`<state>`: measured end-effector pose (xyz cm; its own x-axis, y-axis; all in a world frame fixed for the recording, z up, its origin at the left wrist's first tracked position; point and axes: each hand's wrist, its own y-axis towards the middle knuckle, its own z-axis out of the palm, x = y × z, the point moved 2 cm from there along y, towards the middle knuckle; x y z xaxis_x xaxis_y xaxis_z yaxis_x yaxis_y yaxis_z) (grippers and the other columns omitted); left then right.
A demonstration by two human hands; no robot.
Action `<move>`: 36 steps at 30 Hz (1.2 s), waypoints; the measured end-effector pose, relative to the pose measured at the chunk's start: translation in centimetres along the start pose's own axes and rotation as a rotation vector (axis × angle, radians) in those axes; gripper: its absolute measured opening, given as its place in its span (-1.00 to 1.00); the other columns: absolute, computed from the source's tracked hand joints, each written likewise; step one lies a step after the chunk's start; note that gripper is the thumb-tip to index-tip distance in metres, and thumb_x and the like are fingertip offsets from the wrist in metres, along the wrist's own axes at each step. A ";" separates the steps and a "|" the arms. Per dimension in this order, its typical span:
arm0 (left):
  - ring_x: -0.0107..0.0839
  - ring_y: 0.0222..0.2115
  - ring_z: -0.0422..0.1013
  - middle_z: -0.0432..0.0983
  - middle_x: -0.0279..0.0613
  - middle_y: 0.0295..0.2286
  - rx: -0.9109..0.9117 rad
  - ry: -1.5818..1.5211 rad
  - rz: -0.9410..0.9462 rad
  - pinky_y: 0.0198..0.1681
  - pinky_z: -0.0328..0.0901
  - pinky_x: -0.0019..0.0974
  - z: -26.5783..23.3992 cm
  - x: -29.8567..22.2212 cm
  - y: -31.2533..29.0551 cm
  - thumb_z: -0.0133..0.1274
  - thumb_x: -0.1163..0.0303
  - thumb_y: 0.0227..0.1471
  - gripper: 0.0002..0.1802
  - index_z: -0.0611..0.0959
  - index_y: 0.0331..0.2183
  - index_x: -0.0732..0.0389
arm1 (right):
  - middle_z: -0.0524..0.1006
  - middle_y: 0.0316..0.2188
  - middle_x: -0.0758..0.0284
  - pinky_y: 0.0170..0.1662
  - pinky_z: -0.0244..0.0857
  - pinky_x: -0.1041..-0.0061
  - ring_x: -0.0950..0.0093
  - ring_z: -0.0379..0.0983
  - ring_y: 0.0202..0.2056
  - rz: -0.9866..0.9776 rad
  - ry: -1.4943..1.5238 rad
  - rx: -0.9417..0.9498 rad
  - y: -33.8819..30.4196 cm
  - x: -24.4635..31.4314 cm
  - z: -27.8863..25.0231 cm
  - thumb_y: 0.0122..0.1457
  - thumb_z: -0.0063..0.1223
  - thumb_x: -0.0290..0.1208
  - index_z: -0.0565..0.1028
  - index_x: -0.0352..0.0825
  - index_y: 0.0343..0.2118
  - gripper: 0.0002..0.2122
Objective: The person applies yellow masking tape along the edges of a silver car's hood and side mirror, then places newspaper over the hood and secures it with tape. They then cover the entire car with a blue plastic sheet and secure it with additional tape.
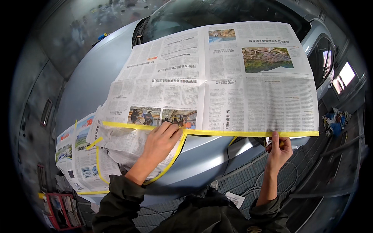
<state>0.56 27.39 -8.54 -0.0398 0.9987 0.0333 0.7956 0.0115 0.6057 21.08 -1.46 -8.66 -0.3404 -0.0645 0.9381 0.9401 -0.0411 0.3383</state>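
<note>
A large newspaper sheet [259, 91] with yellow masking tape [229, 133] along its near edge lies over the car's windscreen and hood side. Fingers bent together, my left hand [162, 141] grips the taped edge near the sheet's printed photos. My right hand [279, 150] pinches the same edge farther right, thumb on top and fingers curled beneath. Something dark and rounded shows beside those fingers, too hidden to name. Below my left hand, crumpled masking film [126, 149] bordered with yellow tape covers the car's fender area.
More taped newspaper [86, 165] hangs over the car's front at left. The pale blue hood [91, 79] is bare behind it. A red rack [62, 209] stands low left. A hose [293, 180] lies on the grated floor [248, 180], and crumpled waste [336, 120] is heaped at right.
</note>
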 end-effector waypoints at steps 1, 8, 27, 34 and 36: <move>-0.38 -0.32 0.44 0.52 -0.34 -0.34 0.018 0.012 0.019 -0.37 0.39 -0.31 0.0 0.1 0.1 0.20 0.49 -0.21 -0.71 0.69 -0.30 0.19 | 0.41 -0.68 0.49 -0.65 0.14 0.75 0.77 0.26 -0.70 0.001 -0.012 -0.004 -0.1 0.0 0.0 0.23 0.21 -0.41 0.46 -0.34 -0.49 -0.80; -0.42 -0.27 0.43 0.52 -0.39 -0.30 0.101 0.075 0.131 -0.26 0.37 -0.38 0.3 0.5 0.1 0.14 0.46 -0.15 -0.62 0.69 -0.17 0.12 | 0.38 -0.68 0.51 -0.65 0.14 0.75 0.77 0.24 -0.70 -0.005 -0.059 -0.022 -0.6 -0.2 0.2 0.24 0.19 -0.42 0.45 -0.33 -0.51 -0.79; -0.41 -0.16 0.38 0.48 -0.36 -0.18 0.272 0.142 0.260 -0.15 0.30 -0.34 0.3 0.8 0.2 0.11 0.47 -0.09 -0.59 0.66 -0.10 0.18 | 0.40 -0.66 0.50 -0.62 0.13 0.76 0.78 0.24 -0.68 -0.014 -0.102 -0.029 -0.9 0.0 0.0 0.23 0.20 -0.43 0.45 -0.32 -0.52 -0.78; -0.33 -0.12 0.36 0.47 -0.26 -0.09 0.356 0.069 0.182 -0.03 0.23 -0.24 -1.3 -0.5 1.0 0.06 0.54 -0.06 -0.58 0.63 -0.07 0.28 | 0.40 -0.69 0.51 -0.64 0.12 0.76 0.78 0.24 -0.70 -0.051 -0.081 -0.021 -0.5 -0.5 -0.4 0.22 0.22 -0.45 0.44 -0.32 -0.52 -0.79; -0.31 -0.13 0.36 0.47 -0.22 -0.07 0.339 0.017 0.132 -0.01 0.22 -0.21 -0.7 -0.9 0.8 0.06 0.54 -0.07 -0.55 0.61 -0.06 0.31 | 0.39 -0.70 0.51 -0.64 0.13 0.76 0.78 0.25 -0.70 -0.056 -0.074 -0.016 -0.4 -0.4 -0.2 0.22 0.21 -0.46 0.45 -0.33 -0.52 -0.79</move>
<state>0.77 26.42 -7.52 0.0684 0.9917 0.1084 0.9497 -0.0980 0.2973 20.82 -1.59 -9.17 -0.3896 0.0121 0.9209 0.9191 -0.0590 0.3896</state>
